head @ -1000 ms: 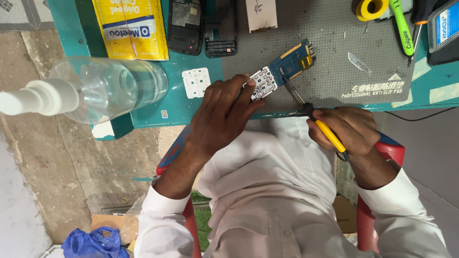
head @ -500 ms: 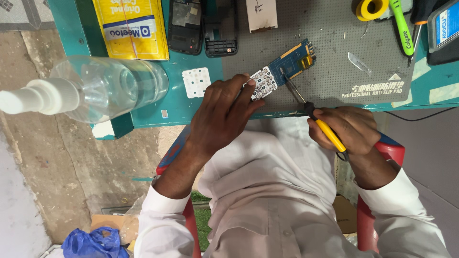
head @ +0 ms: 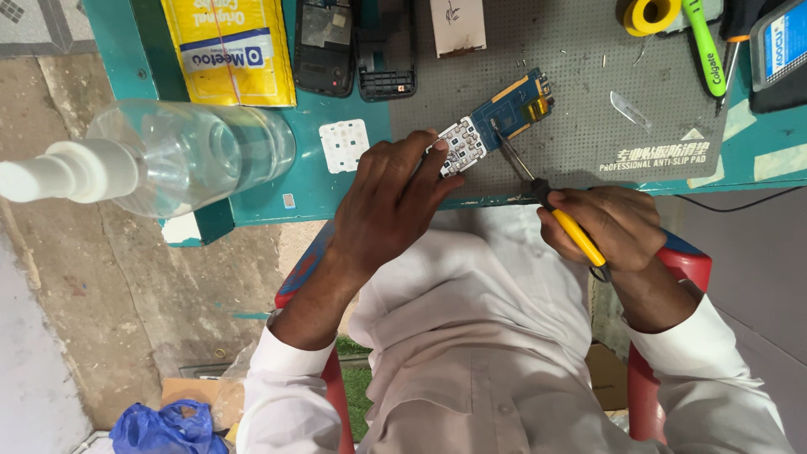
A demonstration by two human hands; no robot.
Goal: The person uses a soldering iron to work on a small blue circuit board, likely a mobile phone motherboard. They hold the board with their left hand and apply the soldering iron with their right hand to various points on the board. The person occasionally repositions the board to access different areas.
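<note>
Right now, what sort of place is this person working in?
Probably a small phone repair bench. The left hand steadies a blue phone circuit board while the right hand works a yellow-handled screwdriver on it, over a grey anti-slip work mat, with opened phone shells nearby.

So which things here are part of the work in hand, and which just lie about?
In use:
left hand holding blue phone circuit board
right hand holding yellow-handled screwdriver

Lying about:
clear plastic spray bottle
yellow padded envelope
black phone housings
yellow tape roll
green toothbrush
</note>
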